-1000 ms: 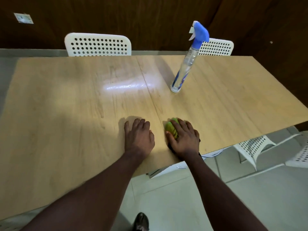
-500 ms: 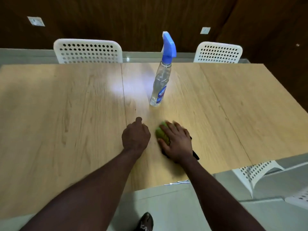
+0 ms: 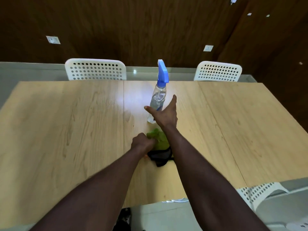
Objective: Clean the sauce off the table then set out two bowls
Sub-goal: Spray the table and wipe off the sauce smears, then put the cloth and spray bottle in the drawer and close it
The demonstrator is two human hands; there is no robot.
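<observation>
Spray bottle (image 3: 158, 97) just beyond green cloth (image 3: 159, 140)

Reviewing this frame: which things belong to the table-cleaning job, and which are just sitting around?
Job:
- spray bottle
- green cloth, gripped by the left hand
- right hand, open at the bottle
- table

Lying about:
- white perforated chairs
- wall sockets

No bowls in view.

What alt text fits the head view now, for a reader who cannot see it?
A person's open right hand stretches toward a clear spray bottle with a blue trigger standing on a light wooden table, while the left hand is curled against a green cloth nearer the camera. Two white perforated chairs stand behind the table.
</observation>
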